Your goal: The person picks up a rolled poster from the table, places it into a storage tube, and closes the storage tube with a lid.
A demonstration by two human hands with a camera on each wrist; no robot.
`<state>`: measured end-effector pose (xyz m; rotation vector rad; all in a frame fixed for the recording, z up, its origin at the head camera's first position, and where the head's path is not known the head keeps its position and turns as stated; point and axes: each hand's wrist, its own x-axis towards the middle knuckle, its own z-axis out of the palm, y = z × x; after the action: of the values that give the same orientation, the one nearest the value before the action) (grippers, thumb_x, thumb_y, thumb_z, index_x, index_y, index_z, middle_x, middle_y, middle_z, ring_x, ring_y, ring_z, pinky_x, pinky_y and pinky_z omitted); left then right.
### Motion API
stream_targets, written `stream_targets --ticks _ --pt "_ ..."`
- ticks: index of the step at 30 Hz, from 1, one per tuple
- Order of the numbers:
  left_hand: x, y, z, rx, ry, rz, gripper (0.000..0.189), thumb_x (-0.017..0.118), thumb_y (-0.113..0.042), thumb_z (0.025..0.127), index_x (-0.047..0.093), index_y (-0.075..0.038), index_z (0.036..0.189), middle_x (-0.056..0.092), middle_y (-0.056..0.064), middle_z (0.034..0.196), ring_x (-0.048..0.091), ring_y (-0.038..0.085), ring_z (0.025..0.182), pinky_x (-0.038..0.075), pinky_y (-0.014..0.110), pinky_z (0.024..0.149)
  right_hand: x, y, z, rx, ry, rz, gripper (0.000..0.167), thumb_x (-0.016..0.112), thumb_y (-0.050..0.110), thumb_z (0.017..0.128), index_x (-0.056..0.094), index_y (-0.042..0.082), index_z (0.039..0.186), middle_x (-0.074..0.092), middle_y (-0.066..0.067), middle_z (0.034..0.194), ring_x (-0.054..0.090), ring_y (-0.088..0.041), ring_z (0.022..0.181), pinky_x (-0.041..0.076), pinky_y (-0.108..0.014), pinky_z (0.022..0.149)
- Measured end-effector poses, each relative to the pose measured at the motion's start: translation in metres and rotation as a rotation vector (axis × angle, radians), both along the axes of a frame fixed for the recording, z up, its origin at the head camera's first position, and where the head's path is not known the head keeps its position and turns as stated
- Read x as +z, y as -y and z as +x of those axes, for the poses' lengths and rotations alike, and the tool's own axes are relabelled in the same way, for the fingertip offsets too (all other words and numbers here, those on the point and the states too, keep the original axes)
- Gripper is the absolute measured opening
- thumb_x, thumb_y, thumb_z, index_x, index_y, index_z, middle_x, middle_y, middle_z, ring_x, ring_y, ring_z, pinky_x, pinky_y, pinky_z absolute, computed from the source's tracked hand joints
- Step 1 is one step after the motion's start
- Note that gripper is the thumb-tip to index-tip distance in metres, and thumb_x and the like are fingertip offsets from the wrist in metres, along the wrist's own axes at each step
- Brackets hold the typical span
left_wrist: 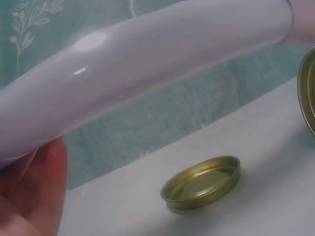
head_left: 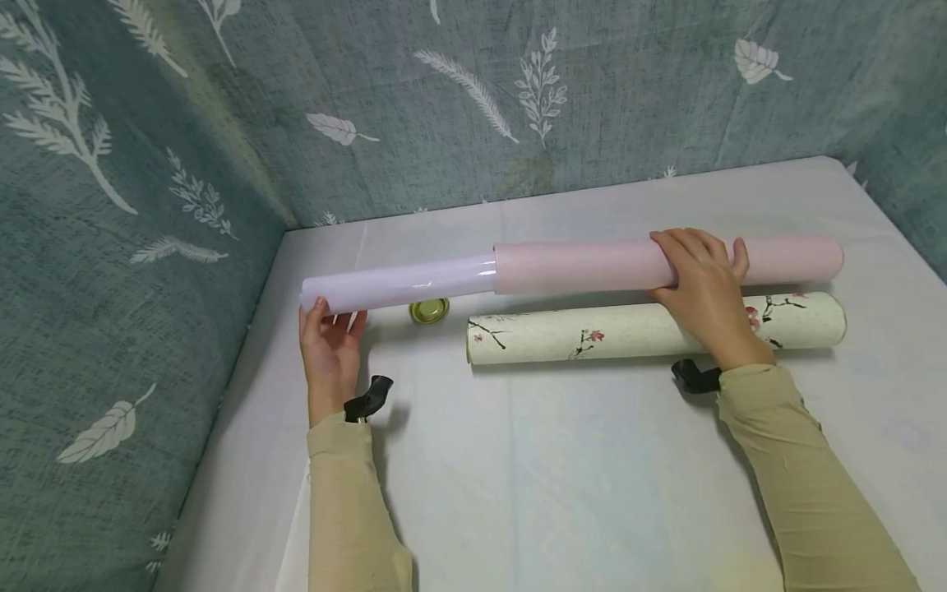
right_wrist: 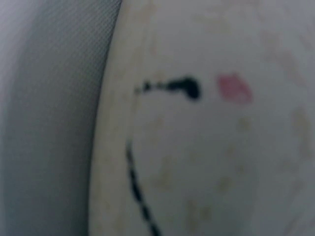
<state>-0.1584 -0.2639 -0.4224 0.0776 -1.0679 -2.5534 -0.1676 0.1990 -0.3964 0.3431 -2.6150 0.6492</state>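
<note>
A glossy pale lilac roll (head_left: 399, 282) juts out of the left end of a larger pink roll (head_left: 577, 267). At the lilac roll's far left end, my left hand (head_left: 330, 349) holds it between thumb and fingers. My right hand (head_left: 706, 292) grips the pink roll from above, its fingers over the far side. Just in front lies a cream tube (head_left: 547, 335) with a blossom-branch print, partly hidden under my right wrist; its print fills the right wrist view. A round gold lid (left_wrist: 202, 183) lies on the table below the lilac roll.
A white cloth covers the table (head_left: 459, 460). Behind it and to the left hangs green leaf-patterned fabric (head_left: 621, 99). In the left wrist view, the gold rim (left_wrist: 307, 93) of the tube shows at the right edge.
</note>
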Motion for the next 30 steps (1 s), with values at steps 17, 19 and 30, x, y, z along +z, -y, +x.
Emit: stream_targets --ticks 17,19,30 --pt "-0.016 0.000 -0.002 -0.006 0.095 -0.023 0.034 0.063 -0.021 0.084 0.050 -0.016 0.115 0.052 0.009 0.111 0.052 0.027 0.100 0.043 0.038 0.083 0.001 -0.001 0.000 0.000 0.003 0.019 0.070 0.080 0.011 0.064 0.048 0.011 0.127 0.047 -0.011 0.127 0.032 -0.031 0.121 -0.004 -0.056 0.100" --pt "-0.016 -0.001 -0.002 -0.011 0.078 -0.026 0.032 0.061 -0.021 0.085 0.050 -0.016 0.115 0.052 0.009 0.111 0.051 0.026 0.101 0.042 0.038 0.083 0.001 -0.001 -0.001 -0.001 0.006 0.019 0.071 0.080 0.011 0.064 0.048 0.012 0.127 0.047 -0.010 0.127 0.032 -0.030 0.121 -0.004 -0.056 0.100" --pt "-0.024 0.000 -0.001 -0.086 -0.021 -0.062 0.034 0.054 -0.016 0.090 0.047 -0.016 0.123 0.049 0.010 0.118 0.049 0.025 0.103 0.041 0.039 0.085 0.001 0.000 -0.001 0.005 0.005 0.025 0.070 0.080 0.012 0.064 0.049 0.012 0.126 0.047 -0.011 0.127 0.031 -0.030 0.122 -0.004 -0.056 0.100"
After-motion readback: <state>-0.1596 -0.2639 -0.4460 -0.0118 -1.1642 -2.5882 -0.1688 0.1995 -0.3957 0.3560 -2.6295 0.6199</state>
